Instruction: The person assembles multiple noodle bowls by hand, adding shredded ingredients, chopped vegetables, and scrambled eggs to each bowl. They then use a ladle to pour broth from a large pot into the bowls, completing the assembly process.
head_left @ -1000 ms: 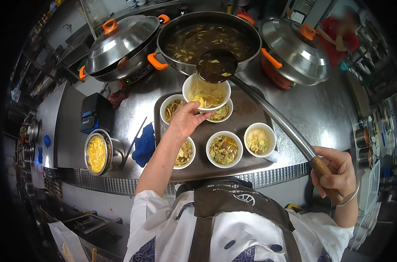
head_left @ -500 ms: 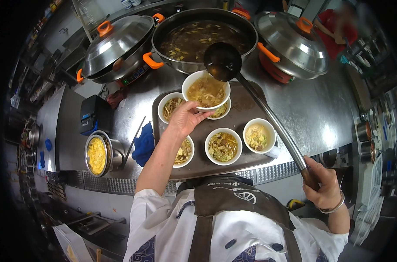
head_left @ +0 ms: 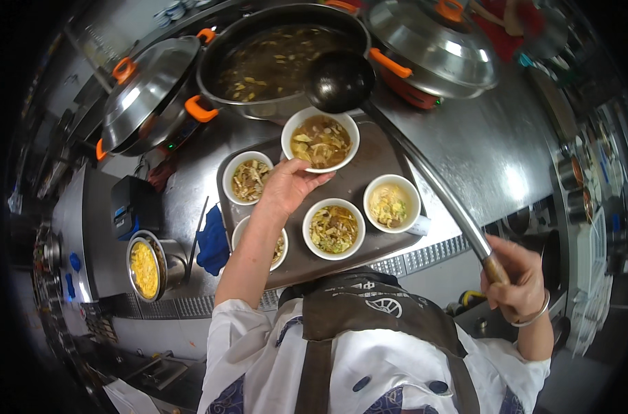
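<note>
My left hand [head_left: 293, 190] grips a white bowl [head_left: 355, 138] of broth with pale and brown shreds, fingers under its near side, raised over the brown tray [head_left: 373, 145]. Just beyond that bowl hangs the dark scoop of a long ladle [head_left: 339, 81], tipped, with no broth visible in it. My right hand [head_left: 515, 279] is closed round the ladle's wooden handle end at the right. On the tray stand more white bowls with shredded food: one at back left [head_left: 226, 181], one in the middle [head_left: 333, 256], one on the right [head_left: 415, 200], and one partly behind my left forearm [head_left: 279, 261].
A wide open pot [head_left: 269, 109] of dark broth stands beyond the tray, between lidded pots at left [head_left: 152, 86] and right [head_left: 435, 48]. At left are a steel container [head_left: 174, 265] beside yellow food, a blue cloth [head_left: 214, 241] and a black box [head_left: 138, 207]. A person in red [head_left: 497, 31] is at far right.
The broth that was running from the ladle into the held bowl no longer flows, and the scoop looks drained. The whole view has shifted and turned slightly.
</note>
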Tool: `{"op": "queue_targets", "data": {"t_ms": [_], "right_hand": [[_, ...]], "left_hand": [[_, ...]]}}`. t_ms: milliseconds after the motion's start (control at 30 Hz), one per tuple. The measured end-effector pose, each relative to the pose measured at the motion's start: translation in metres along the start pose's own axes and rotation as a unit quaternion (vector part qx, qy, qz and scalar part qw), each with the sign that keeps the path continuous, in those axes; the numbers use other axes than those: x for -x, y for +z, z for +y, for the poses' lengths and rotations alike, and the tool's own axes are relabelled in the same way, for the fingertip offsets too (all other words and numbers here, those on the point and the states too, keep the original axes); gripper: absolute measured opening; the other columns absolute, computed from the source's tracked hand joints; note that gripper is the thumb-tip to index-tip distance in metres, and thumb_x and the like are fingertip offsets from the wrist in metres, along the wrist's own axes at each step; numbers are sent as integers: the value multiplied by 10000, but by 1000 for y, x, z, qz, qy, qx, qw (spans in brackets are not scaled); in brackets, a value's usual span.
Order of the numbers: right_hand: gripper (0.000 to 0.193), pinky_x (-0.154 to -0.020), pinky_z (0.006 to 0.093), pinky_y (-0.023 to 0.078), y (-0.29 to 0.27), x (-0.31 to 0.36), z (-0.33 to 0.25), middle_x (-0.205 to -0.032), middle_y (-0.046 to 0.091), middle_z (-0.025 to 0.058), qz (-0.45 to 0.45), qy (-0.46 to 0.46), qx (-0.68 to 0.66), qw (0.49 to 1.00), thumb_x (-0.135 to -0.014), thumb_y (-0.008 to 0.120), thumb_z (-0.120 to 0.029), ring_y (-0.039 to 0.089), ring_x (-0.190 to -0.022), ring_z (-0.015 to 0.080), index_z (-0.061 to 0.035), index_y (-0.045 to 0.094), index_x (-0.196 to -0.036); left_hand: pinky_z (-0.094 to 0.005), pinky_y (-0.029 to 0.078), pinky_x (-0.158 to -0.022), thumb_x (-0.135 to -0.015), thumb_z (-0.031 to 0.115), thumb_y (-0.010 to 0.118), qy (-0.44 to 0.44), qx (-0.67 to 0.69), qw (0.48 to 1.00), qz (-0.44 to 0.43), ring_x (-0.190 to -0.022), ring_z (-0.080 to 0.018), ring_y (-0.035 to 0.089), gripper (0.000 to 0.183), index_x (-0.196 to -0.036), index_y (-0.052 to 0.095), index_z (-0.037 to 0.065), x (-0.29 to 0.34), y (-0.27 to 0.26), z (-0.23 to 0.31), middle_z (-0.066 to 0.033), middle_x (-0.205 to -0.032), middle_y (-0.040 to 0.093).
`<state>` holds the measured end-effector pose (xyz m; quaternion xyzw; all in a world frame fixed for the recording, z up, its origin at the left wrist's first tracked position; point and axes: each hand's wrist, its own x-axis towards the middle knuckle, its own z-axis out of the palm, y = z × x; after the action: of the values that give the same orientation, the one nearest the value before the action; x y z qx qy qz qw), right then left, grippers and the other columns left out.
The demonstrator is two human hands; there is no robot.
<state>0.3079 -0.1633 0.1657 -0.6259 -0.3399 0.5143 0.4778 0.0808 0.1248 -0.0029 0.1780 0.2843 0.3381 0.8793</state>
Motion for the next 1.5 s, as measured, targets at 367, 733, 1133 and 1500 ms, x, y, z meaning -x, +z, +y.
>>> {"op": "queue_targets", "data": {"t_ms": [367,733,1133,1500], "right_hand": [[641,-396,200,418,-25,-18,-7,-642,556,153,-31,-67,-100,992,-563,531,18,505,-401,113,69,422,-1193],[625,-402,208,417,-30,-40,-8,-629,547,145,-21,-55,-99,993,-590,532,16,509,-403,125,69,413,-1201],[576,-390,220,406,-24,-81,-16,-651,553,133,-35,-68,-98,992,-632,532,61,510,-431,129,26,436,-1199],[574,-589,306,452,23,-183,-63,-711,569,176,14,-173,435,883,-601,550,-3,550,-585,177,59,451,-1162]], "left_hand": [[-549,379,-924,-743,-117,393,-123,78,989,-9,-1092,-375,417,411,-1141,290,-111,-67,28,-62,-244,-1182,357],[-513,415,-903,-776,-98,393,-176,33,984,20,-1022,-361,464,361,-1133,337,-84,-137,-10,-107,-227,-1114,415],[-283,488,-601,-726,86,552,-210,-491,840,-98,-763,-156,574,316,-1025,505,-4,-89,1,-106,-99,-909,572],[-300,477,-532,-710,19,467,-197,-632,741,-112,-688,-186,583,313,-1014,528,-16,-73,32,-90,-125,-872,583]]}}
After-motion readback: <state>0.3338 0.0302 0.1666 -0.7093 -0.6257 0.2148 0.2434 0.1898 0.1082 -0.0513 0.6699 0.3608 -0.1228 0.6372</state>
